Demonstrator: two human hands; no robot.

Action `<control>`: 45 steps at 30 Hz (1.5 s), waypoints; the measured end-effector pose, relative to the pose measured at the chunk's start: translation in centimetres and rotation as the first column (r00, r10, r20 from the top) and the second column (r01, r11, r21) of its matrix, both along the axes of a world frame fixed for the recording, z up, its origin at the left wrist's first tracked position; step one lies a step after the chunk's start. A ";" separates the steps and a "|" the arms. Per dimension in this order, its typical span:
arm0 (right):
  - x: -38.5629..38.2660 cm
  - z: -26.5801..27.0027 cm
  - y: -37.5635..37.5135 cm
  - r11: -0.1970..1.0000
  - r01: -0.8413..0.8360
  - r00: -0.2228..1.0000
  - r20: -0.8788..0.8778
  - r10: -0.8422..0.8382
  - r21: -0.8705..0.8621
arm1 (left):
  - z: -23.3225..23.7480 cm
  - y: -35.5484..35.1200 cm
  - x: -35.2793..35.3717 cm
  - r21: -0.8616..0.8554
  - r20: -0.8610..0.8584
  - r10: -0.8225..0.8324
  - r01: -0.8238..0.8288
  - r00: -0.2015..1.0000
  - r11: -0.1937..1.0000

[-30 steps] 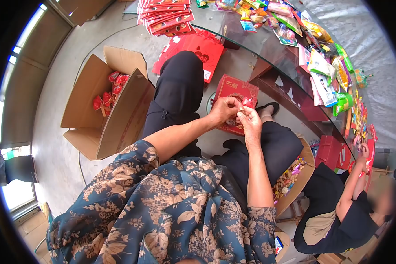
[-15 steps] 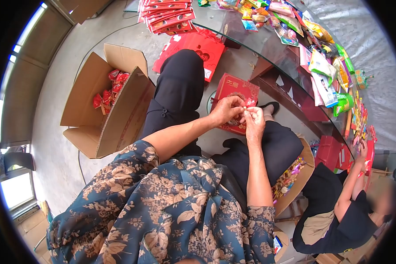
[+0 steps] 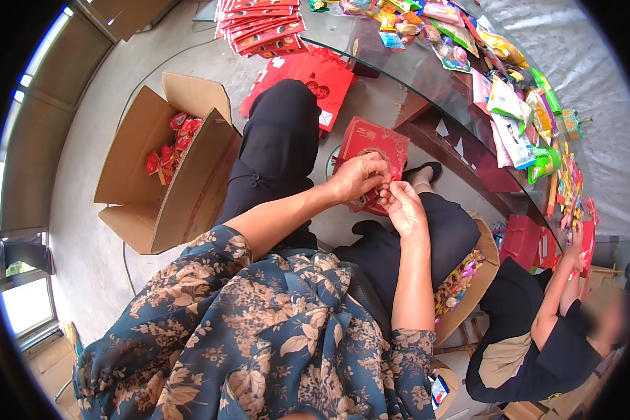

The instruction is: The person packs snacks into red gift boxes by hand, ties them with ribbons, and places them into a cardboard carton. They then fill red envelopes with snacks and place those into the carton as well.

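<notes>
Above a red printed box (image 3: 376, 134) between the knees, both hands work close together. My left hand (image 3: 360, 176) is closed in a pinch, its fingers bent over toward the other hand. Just to its right, my right hand (image 3: 404, 208) pinches at the same spot, thumb and fingertips together. Something small and reddish shows at the fingertips, but I cannot tell what it is, as the fingers cover most of it and the red box lies behind.
An open carton (image 3: 189, 182) at left holds red pouches (image 3: 178, 143). Another carton (image 3: 493, 260) by the right knee contains wrapped sweets (image 3: 462, 283). Snack packets (image 3: 511, 105) cover the glass table, with red packets (image 3: 260, 28) stacked at its end. A co-worker (image 3: 532, 336) sits at right.
Both hands have dropped slightly, and the right fingers have turned toward the left hand. The reddish bit that stood above the fingertips shows less now. The view has shifted a little.
</notes>
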State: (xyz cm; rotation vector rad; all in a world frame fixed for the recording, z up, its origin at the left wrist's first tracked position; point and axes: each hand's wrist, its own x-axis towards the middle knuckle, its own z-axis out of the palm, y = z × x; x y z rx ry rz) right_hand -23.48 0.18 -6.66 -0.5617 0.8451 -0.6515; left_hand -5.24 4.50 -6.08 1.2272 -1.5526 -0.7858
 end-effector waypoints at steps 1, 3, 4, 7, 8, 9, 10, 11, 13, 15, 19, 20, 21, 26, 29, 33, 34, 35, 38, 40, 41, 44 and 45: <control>-0.2 0.0 0.1 1.000 0.002 1.000 0.016 -0.002 0.016 | 0.3 0.1 0.2 -0.019 0.105 -0.007 0.009 0.994 1.000; -0.6 -0.4 0.0 1.000 -0.008 0.999 0.032 0.008 0.012 | 0.7 0.3 0.4 -0.049 0.169 -0.060 0.069 0.984 0.996; -0.8 -0.8 -0.1 1.000 -0.020 0.999 0.034 0.021 -0.009 | 0.9 0.4 0.4 -0.062 0.203 -0.085 0.099 0.976 0.993; -0.6 -0.4 0.0 0.997 -0.022 0.999 -0.036 0.019 -0.076 | 0.5 0.5 0.0 0.032 0.031 -0.058 0.057 0.998 0.998; -0.4 0.0 0.1 0.995 -0.017 0.997 -0.072 0.010 -0.099 | 0.2 0.4 -0.1 0.042 0.039 -0.038 0.037 0.999 0.998; -0.3 0.1 0.2 0.991 -0.020 0.996 -0.093 0.007 -0.131 | -0.1 0.4 -0.2 0.053 0.046 -0.019 0.016 0.999 0.998; -0.2 0.3 0.4 0.986 -0.023 0.993 -0.114 0.005 -0.163 | -0.4 0.4 -0.2 0.063 0.053 0.001 -0.004 0.999 0.998; -0.1 0.4 0.5 0.981 -0.029 0.991 -0.136 0.002 -0.194 | -0.7 0.3 -0.2 0.042 0.076 -0.012 0.009 0.997 0.999; 0.1 0.6 0.6 0.961 -0.057 0.983 -0.184 0.006 -0.271 | -1.1 0.1 0.1 0.001 0.122 -0.036 0.036 0.992 0.999; 0.2 0.9 0.8 0.935 -0.098 0.967 -0.253 0.010 -0.339 | -1.4 -0.2 0.3 -0.015 0.136 -0.067 0.070 0.988 0.997; 0.7 1.2 1.6 0.859 -0.187 0.910 -0.413 -0.032 -0.477 | -1.6 -0.9 0.3 0.094 0.154 -0.151 0.137 0.977 0.986; 0.8 1.1 1.7 0.834 -0.201 0.892 -0.448 -0.060 -0.513 | -1.6 -1.0 0.3 0.082 0.166 -0.140 0.127 0.976 0.988; 1.1 1.3 1.9 0.785 -0.231 0.863 -0.493 -0.107 -0.574 | -1.7 -1.1 0.4 0.075 0.178 -0.128 0.116 0.976 0.990; 1.7 2.4 2.4 0.239 -0.583 0.623 -0.616 -0.481 -0.776 | -1.9 -1.2 0.1 0.101 0.243 -0.077 0.053 0.967 0.993; 2.1 2.7 2.4 0.073 -0.707 0.539 -0.604 -0.587 -0.703 | -1.4 -0.9 0.1 0.120 0.282 -0.020 -0.015 0.959 0.993; 2.7 2.3 2.1 0.059 -0.719 0.499 -0.573 -0.650 -0.693 | -1.4 -1.2 0.1 0.255 0.202 -0.035 -0.018 0.979 0.967; 2.7 2.1 1.9 0.062 -0.705 0.503 -0.560 -0.658 -0.707 | -1.0 -1.2 0.2 0.286 0.178 -0.028 -0.024 0.984 0.958; 2.8 2.1 1.8 0.055 -0.671 0.530 -0.530 -0.662 -0.739 | -0.8 -1.2 0.3 0.315 0.154 -0.020 -0.030 0.988 0.949; 2.9 2.4 1.7 0.021 -0.586 0.590 -0.445 -0.674 -0.810 | -0.8 -1.3 0.4 0.458 -0.153 0.024 0.049 0.988 0.887; 2.9 2.4 1.8 0.016 -0.575 0.605 -0.439 -0.664 -0.818 | -0.3 -1.0 0.5 0.542 -0.422 0.103 0.159 0.901 0.825; 2.9 2.4 1.9 0.014 -0.570 0.612 -0.436 -0.660 -0.821 | -0.1 -0.8 0.5 0.566 -0.540 0.152 0.224 0.828 0.793; 3.0 2.3 2.0 0.001 -0.573 0.635 -0.445 -0.632 -0.820 | -0.8 -0.9 0.3 0.617 -0.577 0.218 0.245 0.787 0.748; 3.0 2.2 2.1 -0.001 -0.572 0.643 -0.447 -0.622 -0.821 | -1.5 -1.0 0.1 0.614 -0.581 0.224 0.240 0.783 0.752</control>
